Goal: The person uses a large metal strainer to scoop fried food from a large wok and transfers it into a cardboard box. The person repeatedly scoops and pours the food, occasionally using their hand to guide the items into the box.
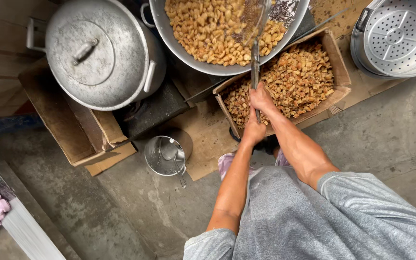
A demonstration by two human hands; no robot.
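Both arms reach straight forward — the right hand [261, 97] grips the skimmer handle [255, 62] farther up, the left hand [253, 130] clasps its near end. The mesh scoop [253, 19] hangs over the wide pan [227, 67] of fried pieces — beyond the cardboard box [340, 72].

This was a rough working kitchen for cooking in bulk, set up at floor level rather than in a home. A very wide metal pan [227, 38] brimmed with golden fried pieces, and a cardboard box [335, 67] beside it held a heap of darker ones. A big lidded aluminium pot [97, 53] sat on flattened cartons, a perforated steamer tray [400, 36] stood at the far right, and a small metal cup [164, 156] rested on the stained concrete floor [121, 216].
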